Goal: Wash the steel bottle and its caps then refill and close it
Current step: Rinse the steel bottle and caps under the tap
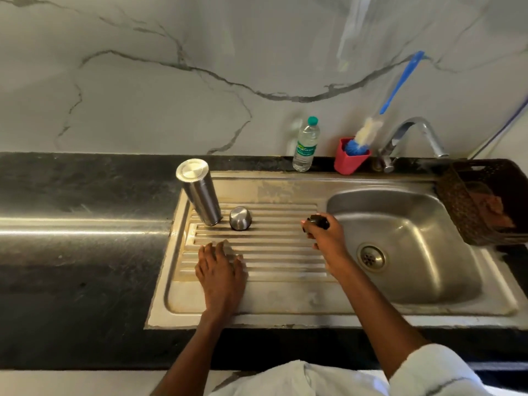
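Head view looks down on the dark counter (71, 252), which spans the middle of the frame below a marbled wall. Set into it is the steel sink (285, 298): its ribbed drainboard sits at centre and the basin (414, 252) at right, with the drain in the basin floor.

On the upper left corner of the drainboard the steel bottle (201, 194) stands mouth-down, its flat base facing up. Just beside it to the right, the rounded steel cap (240, 218) rests on the ribs.

At the right edge of the frame a dark woven basket (463, 204) sits on the sink's rim. Behind the sink, along the wall, stand the curved tap (411, 132), a red cup (350, 158) holding a blue-handled brush (368, 131), and a clear plastic water bottle (306, 144) with a green lid.

My left hand (221, 270) lies flat on the lower left of the drainboard, fingers straight and spread, gripping nothing. My right hand (324, 234) is at the drainboard's right edge, next to the basin, its fingers curled around a small black cap (318, 221).
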